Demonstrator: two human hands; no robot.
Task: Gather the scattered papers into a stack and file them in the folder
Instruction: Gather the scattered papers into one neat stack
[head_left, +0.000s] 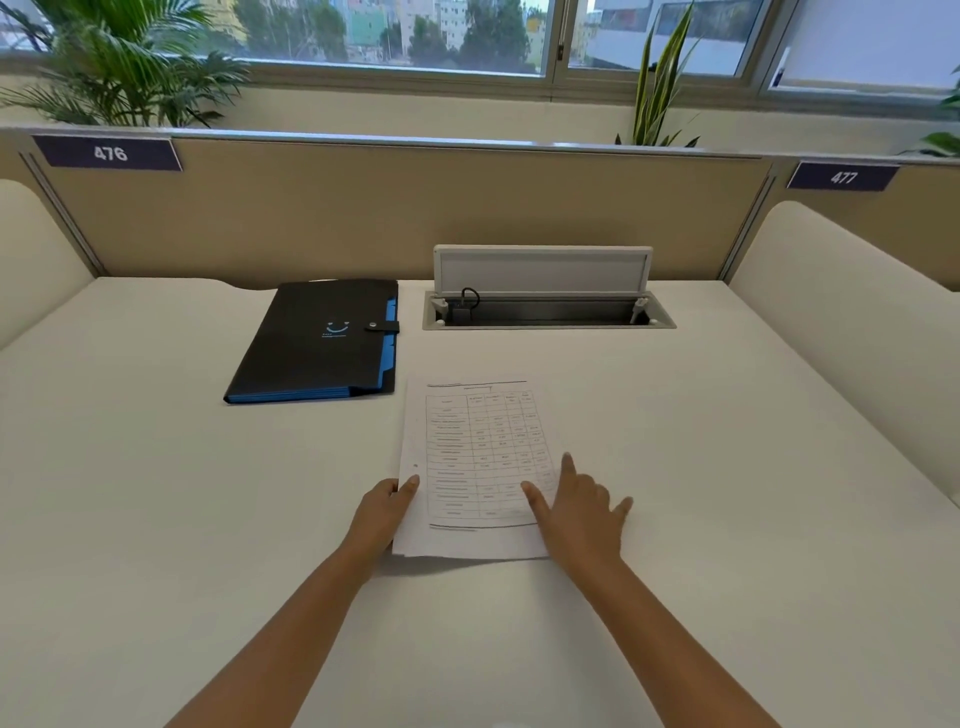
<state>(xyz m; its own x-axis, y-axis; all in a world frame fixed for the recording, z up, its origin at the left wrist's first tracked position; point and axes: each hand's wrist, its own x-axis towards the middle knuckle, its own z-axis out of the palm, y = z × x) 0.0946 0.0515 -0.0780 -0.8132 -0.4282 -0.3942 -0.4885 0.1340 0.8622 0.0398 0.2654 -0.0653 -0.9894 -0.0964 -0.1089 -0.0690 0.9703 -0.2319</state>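
A stack of white papers (467, 452) with a printed table on top lies in the middle of the white desk (727, 467). My left hand (382, 512) pinches the stack's lower left edge, thumb on top. My right hand (576, 506) rests on the stack's lower right part with fingers spread and straight. A black folder (317, 340) with blue tabs and a snap strap lies closed on the desk, behind and to the left of the papers.
An open cable hatch (545, 312) with its lid raised sits at the back of the desk, right of the folder. A beige partition (363, 208) bounds the far edge. White curved dividers stand at both sides.
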